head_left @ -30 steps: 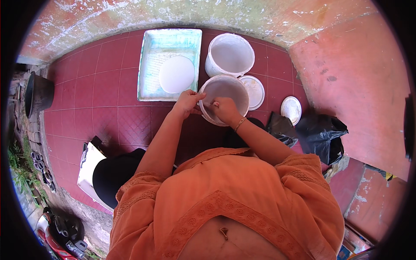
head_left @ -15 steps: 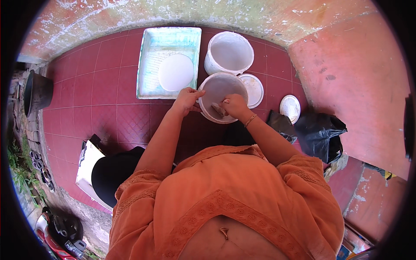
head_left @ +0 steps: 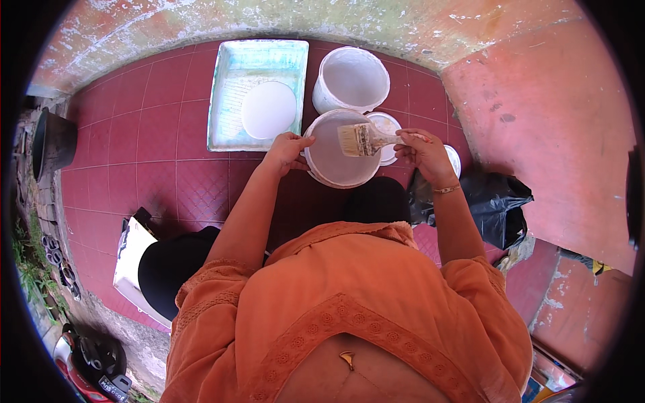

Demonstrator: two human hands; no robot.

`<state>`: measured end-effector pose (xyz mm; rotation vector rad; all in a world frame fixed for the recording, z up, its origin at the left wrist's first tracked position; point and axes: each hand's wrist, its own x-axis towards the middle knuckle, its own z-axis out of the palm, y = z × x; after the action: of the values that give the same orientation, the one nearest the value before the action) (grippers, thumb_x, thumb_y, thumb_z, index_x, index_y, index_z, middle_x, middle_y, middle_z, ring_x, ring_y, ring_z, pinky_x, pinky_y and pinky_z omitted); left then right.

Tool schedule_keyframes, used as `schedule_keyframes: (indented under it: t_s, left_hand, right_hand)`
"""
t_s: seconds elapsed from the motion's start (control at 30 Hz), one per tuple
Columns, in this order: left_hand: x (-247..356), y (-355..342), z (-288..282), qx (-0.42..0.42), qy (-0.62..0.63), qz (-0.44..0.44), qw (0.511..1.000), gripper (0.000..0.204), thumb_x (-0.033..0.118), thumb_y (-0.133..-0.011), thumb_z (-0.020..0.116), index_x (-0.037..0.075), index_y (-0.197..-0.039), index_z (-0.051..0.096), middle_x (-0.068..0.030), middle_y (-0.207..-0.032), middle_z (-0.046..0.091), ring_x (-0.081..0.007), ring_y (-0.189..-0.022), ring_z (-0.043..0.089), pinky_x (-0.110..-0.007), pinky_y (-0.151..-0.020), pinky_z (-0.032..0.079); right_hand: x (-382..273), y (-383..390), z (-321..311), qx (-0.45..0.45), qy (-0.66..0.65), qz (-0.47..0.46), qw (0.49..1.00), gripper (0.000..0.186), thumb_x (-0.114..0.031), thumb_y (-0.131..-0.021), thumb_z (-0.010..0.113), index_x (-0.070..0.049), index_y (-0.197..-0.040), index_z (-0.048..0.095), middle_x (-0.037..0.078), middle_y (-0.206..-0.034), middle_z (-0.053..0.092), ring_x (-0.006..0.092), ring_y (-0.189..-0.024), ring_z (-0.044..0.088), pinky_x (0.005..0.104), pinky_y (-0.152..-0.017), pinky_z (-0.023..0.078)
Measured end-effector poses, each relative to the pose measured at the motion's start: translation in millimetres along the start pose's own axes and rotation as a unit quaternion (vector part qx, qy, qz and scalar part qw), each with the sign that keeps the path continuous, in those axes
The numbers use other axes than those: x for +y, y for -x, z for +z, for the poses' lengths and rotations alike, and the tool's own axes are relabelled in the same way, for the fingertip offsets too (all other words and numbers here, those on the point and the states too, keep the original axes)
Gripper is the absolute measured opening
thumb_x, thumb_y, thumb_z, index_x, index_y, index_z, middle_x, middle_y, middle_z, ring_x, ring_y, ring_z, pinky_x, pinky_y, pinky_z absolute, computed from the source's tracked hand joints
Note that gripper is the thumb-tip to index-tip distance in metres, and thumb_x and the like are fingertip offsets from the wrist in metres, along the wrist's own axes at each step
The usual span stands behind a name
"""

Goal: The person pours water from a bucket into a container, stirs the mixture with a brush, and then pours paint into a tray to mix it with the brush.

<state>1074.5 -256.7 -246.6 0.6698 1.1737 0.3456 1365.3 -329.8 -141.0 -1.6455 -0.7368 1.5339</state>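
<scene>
My right hand [head_left: 424, 156] is closed round the handle of a paintbrush [head_left: 360, 140]. Its pale bristles point left and lie over the opening of the near white bucket [head_left: 342, 181]. My left hand [head_left: 289, 153] grips that bucket's left rim, thumb at the edge and fingers on the outer wall. The inside of the bucket looks whitish; how much paint it holds I cannot tell. Just beyond stands a second white bucket [head_left: 351, 79]. A round white lid [head_left: 384, 122] lies on the floor, partly covered by the brush and near bucket.
A paint tray [head_left: 224, 127] with a pool of white paint lies at the back left. Black plastic bags [head_left: 490, 201] and another white lid [head_left: 454, 160] are at the right. A dark bucket [head_left: 56, 142] stands far left. Walls [head_left: 510, 107] bound the back and right.
My right hand has come up out of the near bucket and moved right, bringing the paintbrush above the rim. My left hand stays on the bucket.
</scene>
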Motion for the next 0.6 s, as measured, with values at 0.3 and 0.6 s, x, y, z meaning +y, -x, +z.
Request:
schedule_keyframes:
  t_s: [0.3, 0.6]
  left_hand:
    - [-2.2, -5.9, -3.2, -0.012, 0.012, -0.007, 1.000, 0.046, 0.023, -0.081, 0.068, -0.007, -0.108, 0.045, -0.0196, -0.096, 0.056, -0.0303, -0.074, 0.062, -0.042, -0.062, 0.056]
    - [-1.5, -4.2, -4.7, -0.010, 0.016, -0.016, 1.000, 0.047, 0.024, -0.081, 0.068, -0.007, -0.108, 0.045, -0.0201, -0.097, 0.056, -0.0295, -0.073, 0.061, -0.041, -0.062, 0.056]
  right_hand:
    - [-16.2, 28.7, -18.3, -0.048, -0.095, -0.054, 0.993, 0.026, -0.016, -0.089, 0.056, 0.001, -0.108, 0.057, 0.010, -0.085, 0.066, 0.0136, -0.071, 0.065, 0.0218, -0.054, 0.045]
    - [-16.6, 31.2, -20.3, -0.055, -0.123, -0.088, 0.987, 0.026, -0.012, -0.089, 0.056, 0.004, -0.109, 0.055, 0.010, -0.086, 0.066, 0.0150, -0.072, 0.065, 0.0220, -0.053, 0.046]
